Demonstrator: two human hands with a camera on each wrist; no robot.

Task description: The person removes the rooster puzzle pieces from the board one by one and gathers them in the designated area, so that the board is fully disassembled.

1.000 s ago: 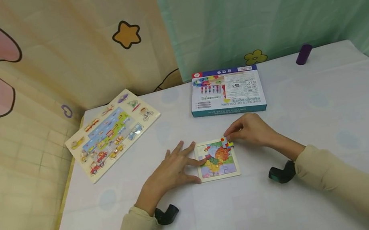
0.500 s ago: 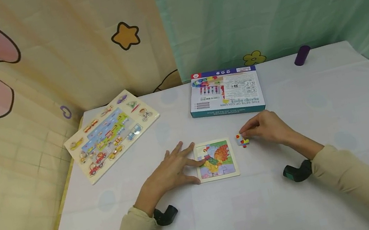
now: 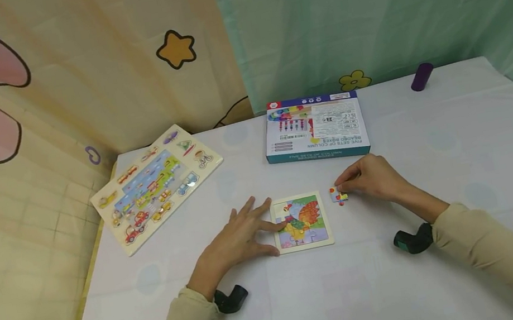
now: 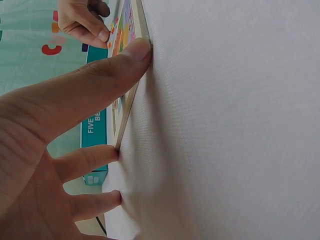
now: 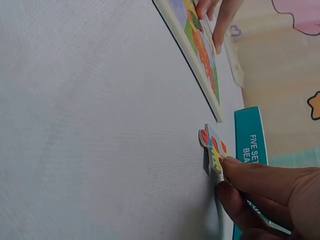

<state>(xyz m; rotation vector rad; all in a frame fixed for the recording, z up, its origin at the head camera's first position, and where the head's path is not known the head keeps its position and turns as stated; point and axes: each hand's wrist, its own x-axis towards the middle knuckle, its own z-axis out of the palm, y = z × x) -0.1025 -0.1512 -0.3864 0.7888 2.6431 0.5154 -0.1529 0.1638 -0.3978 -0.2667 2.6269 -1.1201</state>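
Observation:
A small square jigsaw puzzle [image 3: 302, 228] with a colourful rooster picture lies in a pale wooden frame on the table. My left hand [image 3: 241, 236] rests at its left side with fingers spread, one fingertip on the picture. In the left wrist view the thumb [image 4: 135, 50] touches the frame's edge. To the right of the frame, my right hand [image 3: 369, 180] pinches a loose puzzle piece [image 3: 337, 195] between thumb and finger. The right wrist view shows this piece [image 5: 214, 149] tilted close over the cloth, with red and yellow patches and a round red tab.
Behind the puzzle lies a flat teal-edged box [image 3: 315, 130] of beads. A wooden board of vehicle pictures [image 3: 159, 187] is at the back left. A purple cylinder [image 3: 422, 76] stands at the table's far edge, before the printed curtain [image 3: 364, 11].
My right hand has moved right, carrying the piece from over the puzzle's upper right corner to beside the frame. The left hand has stayed in place.

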